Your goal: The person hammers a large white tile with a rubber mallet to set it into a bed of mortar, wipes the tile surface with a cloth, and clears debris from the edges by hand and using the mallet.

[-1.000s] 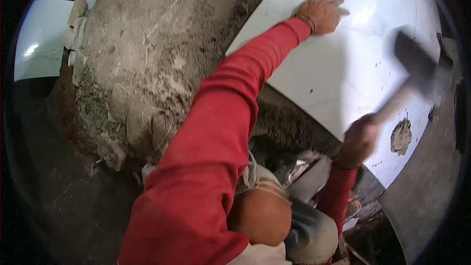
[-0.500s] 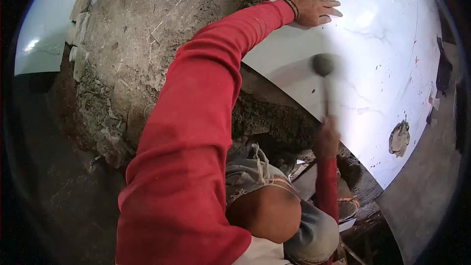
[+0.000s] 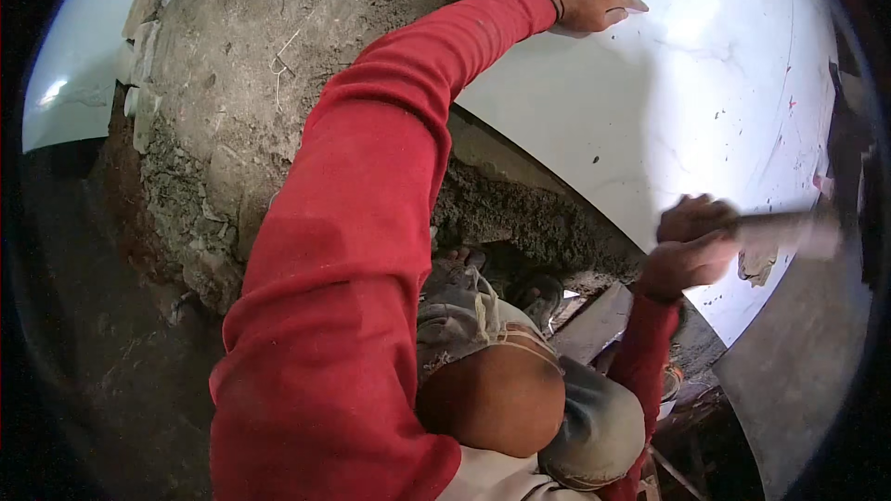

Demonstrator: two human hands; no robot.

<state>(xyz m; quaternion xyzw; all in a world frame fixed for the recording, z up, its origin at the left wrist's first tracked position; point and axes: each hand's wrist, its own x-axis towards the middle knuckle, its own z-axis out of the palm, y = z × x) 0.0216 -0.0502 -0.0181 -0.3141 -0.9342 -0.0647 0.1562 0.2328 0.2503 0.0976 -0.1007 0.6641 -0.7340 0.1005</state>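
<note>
With fingers spread, my left hand (image 3: 594, 0) lies flat on a large white marble-patterned tile (image 3: 575, 102). My right hand (image 3: 691, 255), blurred, grips a mallet (image 3: 780, 232) over the lower right part of this tile. The mallet's outline is smeared by motion, so its head is unclear. A rough grey patch (image 3: 756, 267) sits on the tile, partly behind the mallet. Beneath the tile's near edge is dark, crumbly mortar (image 3: 510, 213). My bare knee (image 3: 492, 399) and grey trousers show below.
Rough, dusty concrete (image 3: 232, 46) with loose string lies left of the tile, bordered by broken pieces (image 3: 144, 56). Another white tile (image 3: 74, 65) is at the far left. Boards and debris (image 3: 594, 325) lie beside my legs; grey floor (image 3: 780, 362) extends at the right.
The mallet has swung between upright and sideways and now points right, with my right hand shifted rightward from half a second ago. My left hand has moved slightly up the tile.
</note>
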